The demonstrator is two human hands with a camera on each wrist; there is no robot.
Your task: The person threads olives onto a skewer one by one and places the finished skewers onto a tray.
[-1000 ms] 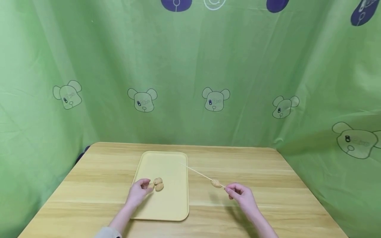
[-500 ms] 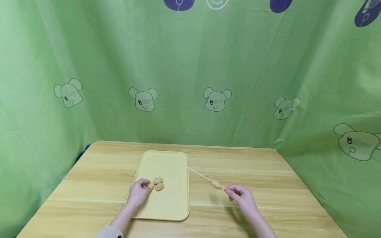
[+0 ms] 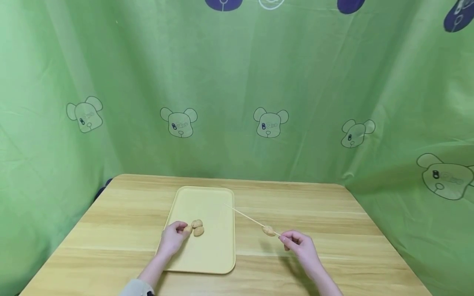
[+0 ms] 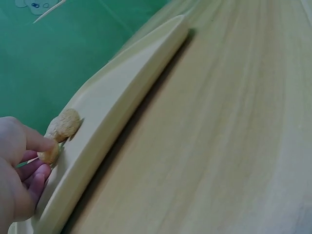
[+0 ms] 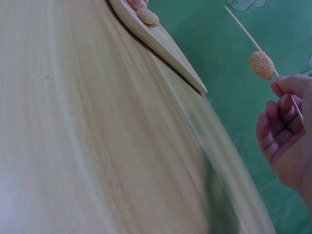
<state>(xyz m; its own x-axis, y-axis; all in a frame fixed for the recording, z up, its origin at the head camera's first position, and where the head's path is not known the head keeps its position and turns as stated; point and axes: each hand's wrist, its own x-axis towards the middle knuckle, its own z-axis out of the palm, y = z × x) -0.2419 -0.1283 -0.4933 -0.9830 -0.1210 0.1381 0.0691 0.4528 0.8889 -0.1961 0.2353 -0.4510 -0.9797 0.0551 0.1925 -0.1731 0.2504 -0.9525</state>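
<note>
My left hand (image 3: 172, 239) reaches over the left side of a pale yellow tray (image 3: 216, 259). Thumb and fingertips pinch a tan, rough-skinned oval food ball (image 4: 50, 154) low over the tray. Two similar balls, one farther back (image 3: 197, 223) and one nearer (image 3: 198, 231), lie close beside it. To the right of the tray, my right hand (image 3: 301, 248) pinches a thin wooden skewer (image 3: 246, 216) near its lower end, above the table. One tan ball (image 5: 262, 65) is threaded on the skewer just ahead of the fingers. The skewer's pointed end slants up and left, overlapping the tray in the head view.
The tray rests on a light wooden table (image 3: 326, 213), left of its middle. Behind and on both sides hangs a green curtain (image 3: 222, 74) printed with bear heads. The table's far edge runs close to the curtain.
The head view has shifted very slightly. Both hands, the skewer and the balls stay practically where they were.
</note>
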